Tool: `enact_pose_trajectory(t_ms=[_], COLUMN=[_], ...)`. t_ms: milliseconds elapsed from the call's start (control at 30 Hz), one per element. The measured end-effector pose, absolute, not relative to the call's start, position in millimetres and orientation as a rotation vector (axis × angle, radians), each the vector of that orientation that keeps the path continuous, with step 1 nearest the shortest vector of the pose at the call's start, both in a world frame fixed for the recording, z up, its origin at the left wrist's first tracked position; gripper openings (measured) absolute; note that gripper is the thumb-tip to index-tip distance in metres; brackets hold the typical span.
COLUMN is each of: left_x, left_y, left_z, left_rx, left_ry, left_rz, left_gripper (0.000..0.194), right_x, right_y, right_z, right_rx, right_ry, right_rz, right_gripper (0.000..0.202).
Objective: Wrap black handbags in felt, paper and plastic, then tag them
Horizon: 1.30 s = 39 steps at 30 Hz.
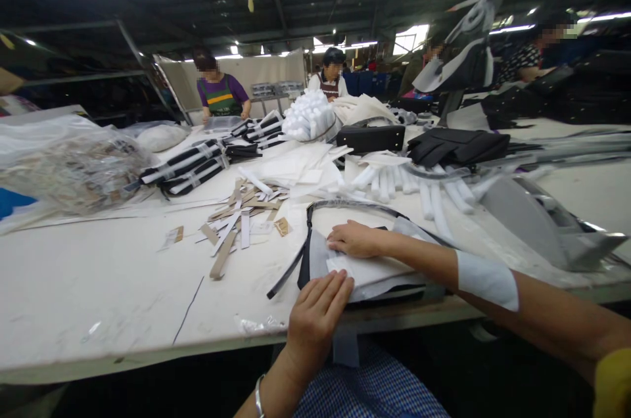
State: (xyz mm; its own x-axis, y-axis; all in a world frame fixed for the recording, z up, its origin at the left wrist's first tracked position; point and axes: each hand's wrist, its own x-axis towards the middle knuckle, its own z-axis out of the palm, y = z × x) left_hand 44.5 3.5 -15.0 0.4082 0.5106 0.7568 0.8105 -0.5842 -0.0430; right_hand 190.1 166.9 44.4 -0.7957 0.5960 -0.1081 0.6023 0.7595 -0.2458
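A black bag, mostly covered by whitish wrapping, lies right of lower centre, beneath both unclenched hands: left hand at its near edge, right hand palm-down farther up.

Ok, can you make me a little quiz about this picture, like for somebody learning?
1. True or false: the left hand is nearer the table's front edge than the right hand.
2. What colour is most of the apron on the person in purple? A) red B) green C) white
3. Fill in: the silver bracelet is on the ____ wrist.
Key: 1 true; 2 B; 3 left.
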Motion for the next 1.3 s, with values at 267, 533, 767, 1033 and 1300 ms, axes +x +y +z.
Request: enact_pose_trajectory(t_ms=[267, 533, 767, 1033, 1300], left_x=[45, 42, 37, 42, 43], left_y=[2, 3, 6, 4, 8], left_z=[-15, -14, -13, -24, -33], left_rx=[-2.276, -2.347, -2.413, -2.317, -2.301], left_ry=[-1.14, -1.137, -1.124, -1.154, -1.183], left_rz=[-1.017, -1.007, -0.995, -1.027, -1.039], left_gripper=[0.035, 0.036, 0.038, 0.04, 0.042], right_x=[260, 258, 227, 242, 252], right_y=[59, 4, 12, -31, -51], right_z=[38, -51, -56, -58, -51], right_rx=[0.836, 0.435, 0.468, 0.606, 0.704], right_ry=[3.719, 3.763, 4.039, 3.949, 3.94], right_rz=[-0.36, 0.278, 0.185, -0.333, -0.482], right_gripper=[0.03, 0.031, 0.01, 0.032, 0.032])
